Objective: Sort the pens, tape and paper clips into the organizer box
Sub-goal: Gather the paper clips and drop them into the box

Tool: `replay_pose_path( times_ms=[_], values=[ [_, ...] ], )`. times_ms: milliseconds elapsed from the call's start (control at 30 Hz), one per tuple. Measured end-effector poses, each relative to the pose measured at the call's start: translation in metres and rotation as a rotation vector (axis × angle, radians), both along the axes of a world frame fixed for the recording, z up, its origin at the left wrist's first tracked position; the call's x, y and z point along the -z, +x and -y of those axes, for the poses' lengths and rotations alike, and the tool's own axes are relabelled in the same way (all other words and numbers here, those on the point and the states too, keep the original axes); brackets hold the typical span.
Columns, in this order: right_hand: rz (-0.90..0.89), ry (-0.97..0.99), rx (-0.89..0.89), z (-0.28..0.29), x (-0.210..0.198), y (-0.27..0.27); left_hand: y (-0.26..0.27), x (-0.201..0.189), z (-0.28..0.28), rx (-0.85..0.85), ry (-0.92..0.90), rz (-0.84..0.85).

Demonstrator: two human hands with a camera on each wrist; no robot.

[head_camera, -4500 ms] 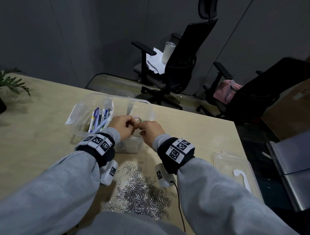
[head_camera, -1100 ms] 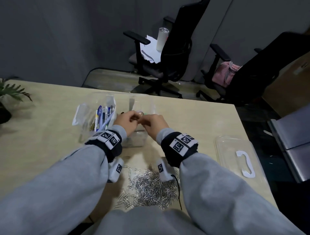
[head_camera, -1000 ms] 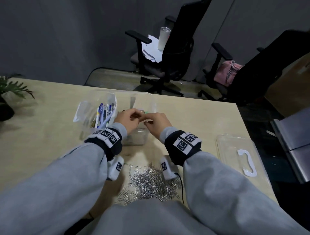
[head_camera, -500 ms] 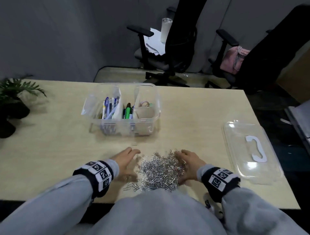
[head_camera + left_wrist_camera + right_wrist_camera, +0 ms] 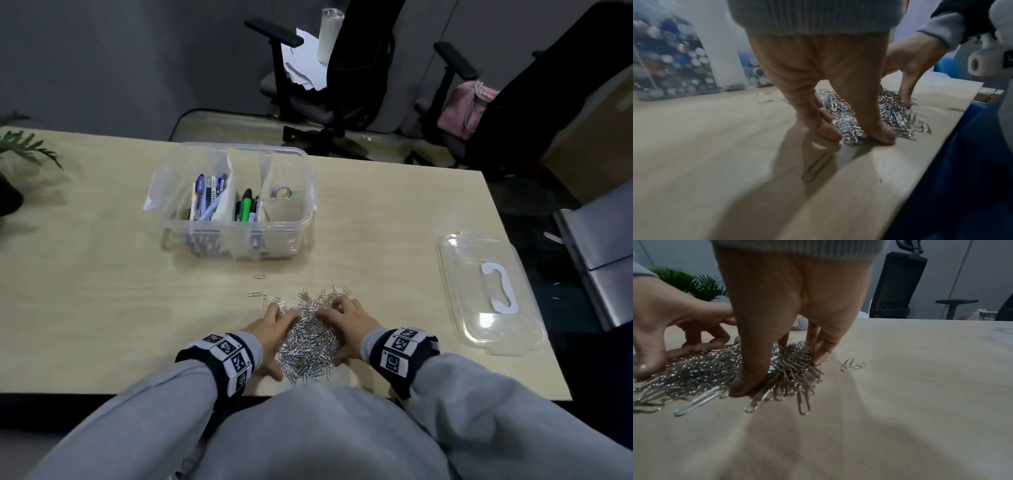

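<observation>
A heap of silver paper clips (image 5: 308, 335) lies near the table's front edge. My left hand (image 5: 274, 325) cups its left side, and in the left wrist view the thumb and fingers of that hand (image 5: 855, 134) press to the table round the clips (image 5: 892, 113). My right hand (image 5: 342, 318) covers the right side, with the right hand (image 5: 781, 373) digging its curled fingers and thumb into the clips (image 5: 701, 369). Further back stands the clear organizer box (image 5: 301, 219). It holds pens (image 5: 209, 198), a green marker (image 5: 246, 209) and a tape roll (image 5: 281, 192) in separate compartments.
The clear lid (image 5: 486, 291) with a white handle lies at the table's right edge. A few stray clips (image 5: 259, 276) lie between the heap and the box. A potted plant (image 5: 13, 171) stands far left. Office chairs (image 5: 342, 68) stand behind the table.
Both hands left the box's right compartment and came back to the heap by the front edge. In the last half second they closed in on it from both sides.
</observation>
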State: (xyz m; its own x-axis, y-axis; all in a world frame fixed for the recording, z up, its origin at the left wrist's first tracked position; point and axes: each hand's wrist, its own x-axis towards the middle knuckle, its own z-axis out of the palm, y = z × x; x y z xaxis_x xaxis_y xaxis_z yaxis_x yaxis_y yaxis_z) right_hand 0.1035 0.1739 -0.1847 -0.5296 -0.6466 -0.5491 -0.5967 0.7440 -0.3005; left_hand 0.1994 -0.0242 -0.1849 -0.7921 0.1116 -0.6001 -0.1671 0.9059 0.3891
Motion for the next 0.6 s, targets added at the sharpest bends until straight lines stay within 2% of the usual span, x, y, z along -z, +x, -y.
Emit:
replay_pose_path(
  times_ms=[200,400,500,600],
  values=[
    [0.024,-0.073,0.024,0.012,-0.005,-0.01,-0.017,0.004,-0.012,-0.037,0.101,-0.079],
    [0.016,-0.07,0.009,0.011,-0.015,-0.018,-0.031,0.0,-0.003,0.043,0.062,-0.133],
    [0.012,-0.043,-0.033,0.013,-0.019,-0.025,-0.04,-0.007,0.0,0.034,0.038,-0.189],
    [0.033,-0.014,-0.02,0.016,-0.021,-0.031,-0.047,-0.01,0.003,0.012,0.015,-0.174]
  ],
)
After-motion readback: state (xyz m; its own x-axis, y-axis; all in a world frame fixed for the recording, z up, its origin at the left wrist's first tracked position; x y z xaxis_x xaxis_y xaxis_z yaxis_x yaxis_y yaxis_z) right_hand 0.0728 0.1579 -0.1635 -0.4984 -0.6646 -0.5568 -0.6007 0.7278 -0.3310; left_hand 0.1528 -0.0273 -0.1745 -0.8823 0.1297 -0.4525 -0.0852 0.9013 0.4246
